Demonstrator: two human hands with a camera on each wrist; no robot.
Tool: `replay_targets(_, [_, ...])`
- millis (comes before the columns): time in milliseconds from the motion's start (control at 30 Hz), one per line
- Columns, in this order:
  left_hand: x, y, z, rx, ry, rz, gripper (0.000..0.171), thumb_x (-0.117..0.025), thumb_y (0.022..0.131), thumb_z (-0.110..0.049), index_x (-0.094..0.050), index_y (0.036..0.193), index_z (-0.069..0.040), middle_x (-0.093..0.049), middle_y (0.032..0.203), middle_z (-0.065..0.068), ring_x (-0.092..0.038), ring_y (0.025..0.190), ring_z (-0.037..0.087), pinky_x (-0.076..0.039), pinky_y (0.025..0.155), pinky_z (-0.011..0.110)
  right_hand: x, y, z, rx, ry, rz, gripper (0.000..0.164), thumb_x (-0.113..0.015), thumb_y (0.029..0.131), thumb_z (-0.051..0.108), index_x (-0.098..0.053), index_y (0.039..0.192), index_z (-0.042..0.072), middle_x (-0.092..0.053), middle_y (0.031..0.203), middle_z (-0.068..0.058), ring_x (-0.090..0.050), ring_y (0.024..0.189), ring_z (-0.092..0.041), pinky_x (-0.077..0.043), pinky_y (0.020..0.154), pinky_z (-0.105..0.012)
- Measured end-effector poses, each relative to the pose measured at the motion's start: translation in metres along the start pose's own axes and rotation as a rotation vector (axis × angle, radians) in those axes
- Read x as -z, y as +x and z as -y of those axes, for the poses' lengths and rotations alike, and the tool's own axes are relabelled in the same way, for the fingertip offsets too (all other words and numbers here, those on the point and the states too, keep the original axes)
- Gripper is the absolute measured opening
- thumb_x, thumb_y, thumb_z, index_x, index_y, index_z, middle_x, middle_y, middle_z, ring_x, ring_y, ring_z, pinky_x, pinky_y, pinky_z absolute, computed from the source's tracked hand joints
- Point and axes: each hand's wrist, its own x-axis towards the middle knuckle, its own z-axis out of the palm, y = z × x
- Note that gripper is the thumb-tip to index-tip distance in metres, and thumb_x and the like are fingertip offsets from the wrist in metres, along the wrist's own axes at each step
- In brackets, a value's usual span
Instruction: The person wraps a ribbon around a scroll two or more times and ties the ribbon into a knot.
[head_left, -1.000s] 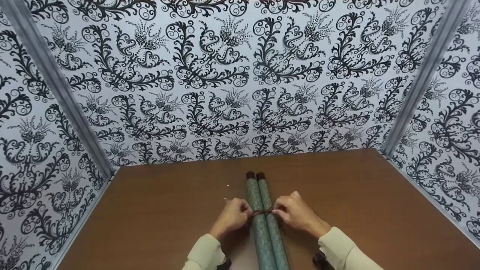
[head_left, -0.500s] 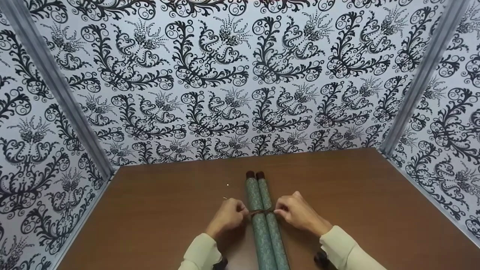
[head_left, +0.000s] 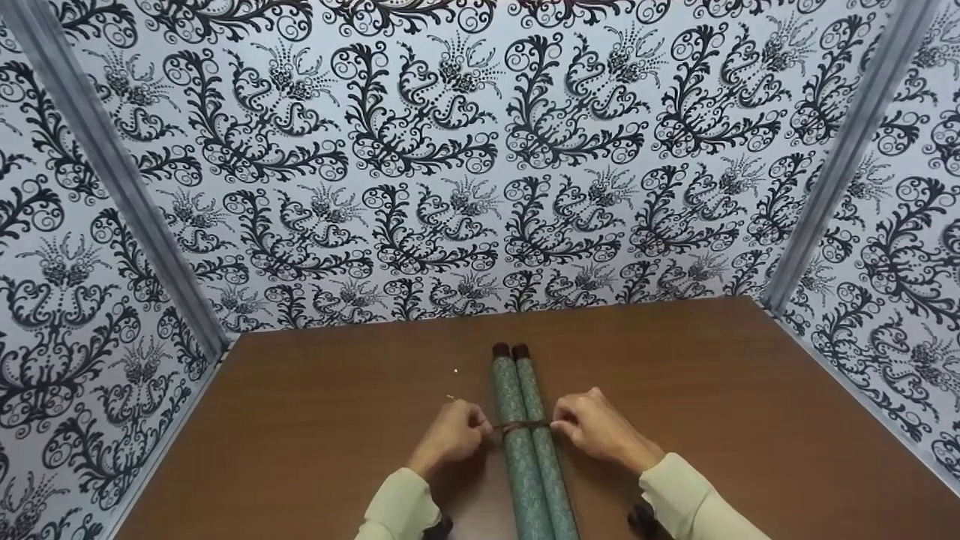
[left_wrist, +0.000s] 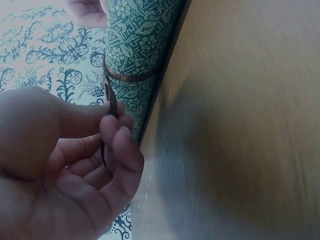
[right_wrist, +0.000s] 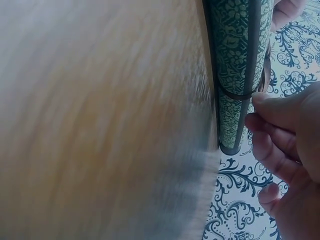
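Two green floral-patterned rolls, like a scroll (head_left: 531, 480) rolled from both sides, lie side by side on the brown table (head_left: 337, 450), dark knobs at their far ends. A thin brown ribbon (head_left: 525, 425) crosses both rolls. On the left, my left hand (head_left: 454, 431) pinches one end of the ribbon between thumb and fingers; the left wrist view shows that ribbon end (left_wrist: 113, 102) at the fingertips. My right hand (head_left: 600, 427) pinches the ribbon at the right side. In the right wrist view, the ribbon (right_wrist: 232, 95) passes round the roll to the right thumb (right_wrist: 267, 104).
Walls (head_left: 450, 150) with a black scrollwork pattern on white surround the table at the back and sides. Grey strips (head_left: 840, 150) run up the corners. A tiny pale speck (head_left: 455, 370) shows on the table left of the rolls.
Both hands have drawn slightly apart, the left one moving left and the right one a little right. Across the rolls, the ribbon now looks straighter. The rolls have stayed in place.
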Motion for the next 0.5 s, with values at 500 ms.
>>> replay_targets(500, [-0.0027, 0.0011, -0.0069, 0.013, 0.042, -0.026, 0.015, -0.059, 0.084, -0.003, -0.067, 0.072, -0.002, -0.058, 0.065, -0.001, -0.047, 0.055, 0.010, -0.039, 0.050, 0.027, 0.0016, -0.0004, -0.0053, 0.005, 0.065, 0.045, 0.012, -0.074, 0.078, 0.012, -0.063, 0.072, 0.013, -0.060, 0.070, 0.007, -0.053, 0.061, -0.006, -0.043, 0.061, -0.024])
